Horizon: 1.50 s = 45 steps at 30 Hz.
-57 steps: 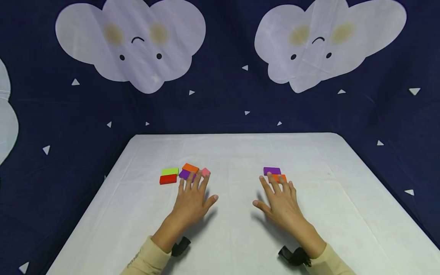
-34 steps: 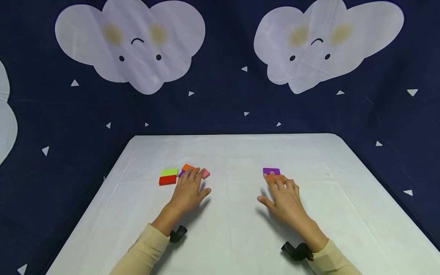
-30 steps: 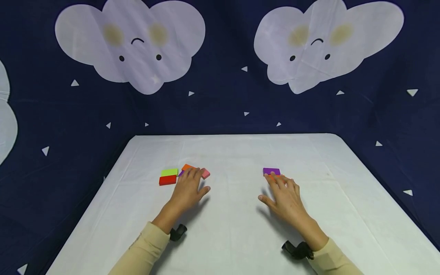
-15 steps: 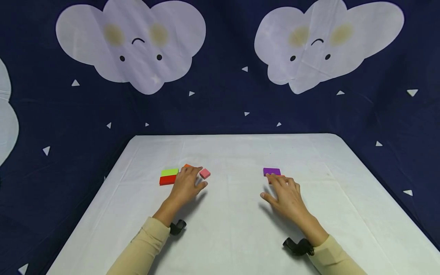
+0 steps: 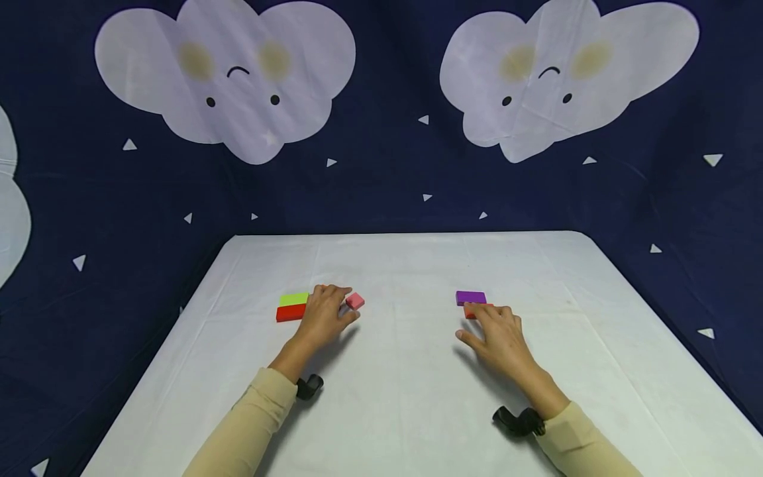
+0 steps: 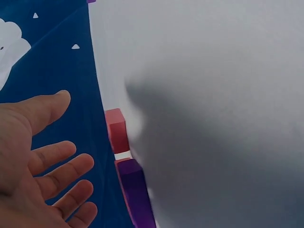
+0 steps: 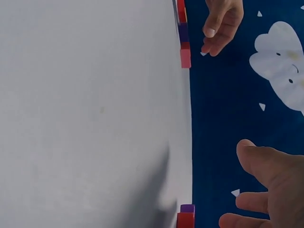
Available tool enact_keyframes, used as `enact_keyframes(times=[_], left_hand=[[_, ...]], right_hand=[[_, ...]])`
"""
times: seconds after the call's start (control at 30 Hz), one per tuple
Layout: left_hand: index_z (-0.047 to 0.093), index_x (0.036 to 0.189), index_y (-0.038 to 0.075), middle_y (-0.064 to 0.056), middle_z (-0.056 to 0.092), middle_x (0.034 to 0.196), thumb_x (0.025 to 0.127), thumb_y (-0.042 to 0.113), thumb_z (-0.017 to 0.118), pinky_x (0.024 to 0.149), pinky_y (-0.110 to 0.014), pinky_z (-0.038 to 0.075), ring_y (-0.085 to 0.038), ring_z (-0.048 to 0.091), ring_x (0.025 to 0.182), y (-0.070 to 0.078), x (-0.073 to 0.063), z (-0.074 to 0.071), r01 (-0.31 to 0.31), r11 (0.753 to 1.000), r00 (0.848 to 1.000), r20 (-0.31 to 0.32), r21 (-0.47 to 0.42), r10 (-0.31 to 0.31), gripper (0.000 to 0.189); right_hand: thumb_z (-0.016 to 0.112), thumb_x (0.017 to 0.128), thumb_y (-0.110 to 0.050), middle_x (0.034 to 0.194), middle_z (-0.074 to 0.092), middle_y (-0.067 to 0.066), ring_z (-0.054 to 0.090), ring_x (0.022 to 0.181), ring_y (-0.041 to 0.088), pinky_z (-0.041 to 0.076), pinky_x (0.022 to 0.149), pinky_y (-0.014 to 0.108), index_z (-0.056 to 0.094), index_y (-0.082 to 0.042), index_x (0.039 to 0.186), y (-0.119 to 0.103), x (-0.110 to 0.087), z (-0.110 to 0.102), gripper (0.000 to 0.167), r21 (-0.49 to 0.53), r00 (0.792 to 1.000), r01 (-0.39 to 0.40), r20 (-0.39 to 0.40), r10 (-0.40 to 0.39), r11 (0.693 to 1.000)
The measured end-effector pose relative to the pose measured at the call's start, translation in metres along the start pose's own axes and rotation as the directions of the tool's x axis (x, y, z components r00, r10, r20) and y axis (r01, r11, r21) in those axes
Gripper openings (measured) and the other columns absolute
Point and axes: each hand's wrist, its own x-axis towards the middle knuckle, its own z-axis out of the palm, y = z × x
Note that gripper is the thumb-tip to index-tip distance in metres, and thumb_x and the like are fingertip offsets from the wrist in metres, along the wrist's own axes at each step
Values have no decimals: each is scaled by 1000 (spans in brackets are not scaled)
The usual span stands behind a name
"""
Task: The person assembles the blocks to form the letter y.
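Observation:
My left hand [image 5: 324, 317] hovers with relaxed fingers over the left group of blocks. Beneath it, an orange block [image 5: 324, 287] barely shows in the head view and a purple block [image 6: 137, 190] shows only in the wrist views. A small pink block [image 5: 355, 301] lies just right of its fingertips. To its left a lime green block [image 5: 295, 299] sits against a red block [image 5: 291, 313]. My right hand [image 5: 503, 334], fingers bent loosely and holding nothing, is above an orange-red block [image 5: 471, 313] that it partly covers. Behind that lies another purple block [image 5: 471, 298].
A white table [image 5: 405, 397] carries both groups, with a wide stretch of cloth between them. Behind it hangs a dark blue curtain [image 5: 381, 199] with white clouds and triangles. Each wrist wears a black camera [image 5: 518, 421].
My left hand has moved forward and left over the orange and purple blocks, covering them and exposing the pink one. My right hand has shifted slightly right, its fingers bending more. The blocks lie unmoved.

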Motion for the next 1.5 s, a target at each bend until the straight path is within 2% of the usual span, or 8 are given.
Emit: enact_keyframes(times=[0.3, 0.5, 0.97, 1.2, 1.5], left_hand=[[61, 123, 8, -11, 64, 114, 80, 29, 73, 85, -39, 34, -31, 44, 109, -6, 9, 6, 14, 998, 1000, -2, -53, -14, 50], [62, 123, 8, -12, 64, 104, 80, 29, 74, 79, -36, 29, -30, 42, 107, -7, 15, 6, 57, 994, 998, 5, -92, -57, 49], [63, 121, 8, -10, 64, 118, 81, 28, 72, 82, -38, 26, -28, 41, 106, -17, 25, 9, 98, 989, 995, 32, -114, -95, 45], [64, 120, 9, -9, 64, 116, 80, 29, 73, 80, -37, 26, -27, 41, 103, -18, 27, 10, 106, 990, 994, 45, -89, -103, 45], [65, 118, 11, -7, 65, 111, 80, 30, 73, 79, -36, 24, -25, 40, 98, -19, 29, 10, 120, 987, 991, 63, -105, -114, 44]], right_hand=[[73, 79, -32, 117, 63, 16, 49, 100, 37, 32, 85, 49, 58, -6, 125, 8, 4, 2, 54, 51, 1000, -25, -17, 26, 998], [73, 79, -30, 116, 63, 17, 49, 99, 37, 32, 83, 48, 59, -6, 124, 13, 8, 1, 53, 80, 999, -47, -6, 48, 996], [72, 81, -29, 119, 62, 18, 46, 100, 34, 28, 85, 44, 61, -7, 123, 30, 16, -4, 49, 193, 988, -146, 70, 135, 970], [71, 83, -30, 122, 61, 19, 47, 98, 33, 31, 81, 40, 60, -8, 125, 40, 18, -7, 49, 205, 984, -170, 84, 156, 964], [71, 83, -29, 123, 59, 22, 50, 99, 36, 32, 83, 46, 58, -3, 126, 51, 22, -7, 52, 204, 985, -166, 81, 152, 965]])
